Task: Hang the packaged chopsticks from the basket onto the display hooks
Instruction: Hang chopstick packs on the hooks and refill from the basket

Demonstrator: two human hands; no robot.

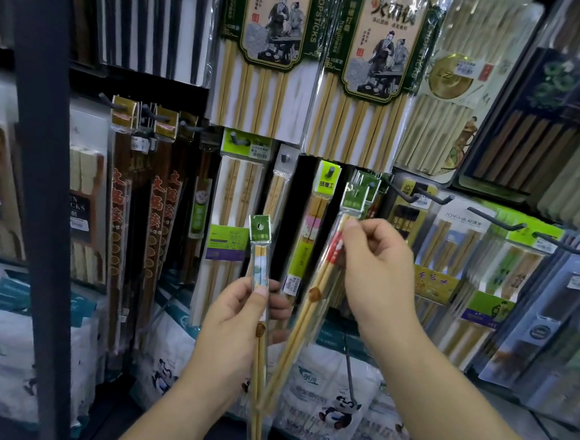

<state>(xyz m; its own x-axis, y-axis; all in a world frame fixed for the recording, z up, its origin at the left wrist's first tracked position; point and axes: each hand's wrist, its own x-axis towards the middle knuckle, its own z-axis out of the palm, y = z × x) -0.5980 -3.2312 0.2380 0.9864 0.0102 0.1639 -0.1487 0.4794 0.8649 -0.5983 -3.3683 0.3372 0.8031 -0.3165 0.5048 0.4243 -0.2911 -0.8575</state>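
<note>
Packaged chopsticks are in both hands, in front of the wall of display hooks; the basket is out of view. The right hand (378, 269) holds a clear packet of bamboo chopsticks with a red-and-white band (306, 308). The packet is tilted, with its lower end towards the left. Its green header card (355, 196) is up in the lower row of hanging stock, just right of a packet with a yellow-green header (326, 184) and left of a bare dark metal hook (402, 192).

The hanging step looks to be under way for this packet. Whether the card's hole is already over a peg cannot be told, because the other cards crowd it. If it is not, the next move is to line the hole up with the peg tip and slide the card back along it, then let go.

The right wrist is raised, and the thumb and curled fingers (354, 229) pinch the packet just below its card.

The left hand (236, 324) is lower and nearer. Its thumb and fingers grip a second clear packet with a blue-patterned band (260, 383) around the middle. That packet is held upright, with its green punched card (260, 228) clear of the stock, and appears to be next in line.
</note>
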